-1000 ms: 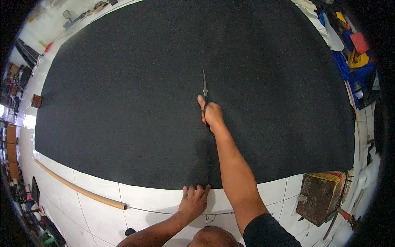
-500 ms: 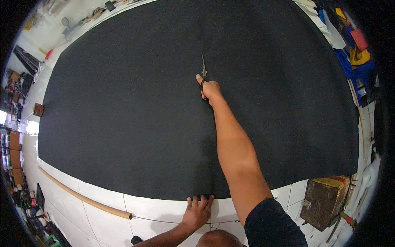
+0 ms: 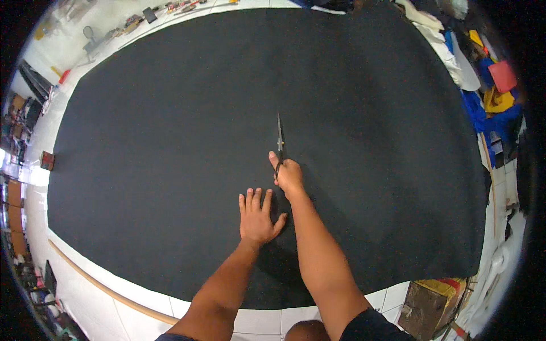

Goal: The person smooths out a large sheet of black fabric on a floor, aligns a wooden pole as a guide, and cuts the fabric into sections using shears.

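Note:
A large sheet of black fabric [image 3: 159, 125] lies spread across the white tiled floor. My right hand [image 3: 289, 175] grips a pair of scissors [image 3: 280, 136] by its dark handles, thumb through one loop. The metal blades point away from me over the middle of the sheet and look nearly closed; whether cloth lies between them cannot be made out. Just left of and nearer than the scissors, my left hand [image 3: 259, 219] rests flat on the fabric, fingers spread and thumb out to the right.
A long cardboard tube [image 3: 114, 294] lies along the near left edge. At the near right corner stands a brown box-like block [image 3: 426, 307]. A small box [image 3: 47, 161] sits at the left edge. Blue, yellow and red items [image 3: 497, 99] are heaped at the far right.
My left hand has moved from the fabric's near edge forward onto the sheet. My right hand and the scissors appear lower in the picture, and the whole view has shifted, showing the far edge.

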Motion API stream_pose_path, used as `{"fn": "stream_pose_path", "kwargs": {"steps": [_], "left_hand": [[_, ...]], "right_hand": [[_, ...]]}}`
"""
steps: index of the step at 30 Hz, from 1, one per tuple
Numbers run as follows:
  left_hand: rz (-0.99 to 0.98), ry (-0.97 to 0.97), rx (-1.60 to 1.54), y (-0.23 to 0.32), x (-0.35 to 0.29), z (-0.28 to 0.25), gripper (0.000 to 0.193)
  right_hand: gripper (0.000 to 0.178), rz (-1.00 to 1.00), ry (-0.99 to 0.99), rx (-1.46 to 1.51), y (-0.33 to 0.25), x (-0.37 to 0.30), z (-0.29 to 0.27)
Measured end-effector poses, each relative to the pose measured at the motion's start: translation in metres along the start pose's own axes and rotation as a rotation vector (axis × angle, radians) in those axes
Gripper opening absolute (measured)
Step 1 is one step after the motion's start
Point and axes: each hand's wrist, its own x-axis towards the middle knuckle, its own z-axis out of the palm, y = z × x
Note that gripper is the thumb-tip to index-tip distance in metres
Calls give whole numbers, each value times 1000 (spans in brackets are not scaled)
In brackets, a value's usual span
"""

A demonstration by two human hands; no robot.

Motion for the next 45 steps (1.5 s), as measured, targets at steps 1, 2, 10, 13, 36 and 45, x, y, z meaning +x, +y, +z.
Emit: {"fn": "stream_pose_path", "kwargs": {"steps": [1,2,10,13,36,45], "left_hand": [[10,-12,-15,2,1,0,79],[0,-19,-22,2,2,0,77],[-53,-112,-36,5,8,3,70],[-60,-87,-25,5,0,8,68],[-134,-41,-112,-5,40,-14,58],[-138,264,131,-115,456,-1,57]], "right_hand": [[59,-14,50,-94,3,1,-3],[59,-23,67,-111,9,5,-2],[55,-32,130,-140,11,-9,-2],[53,16,114,-101,4,4,-1],[58,-68,75,-146,-110,251,15],[54,-17,53,-107,-118,247,16]]}}
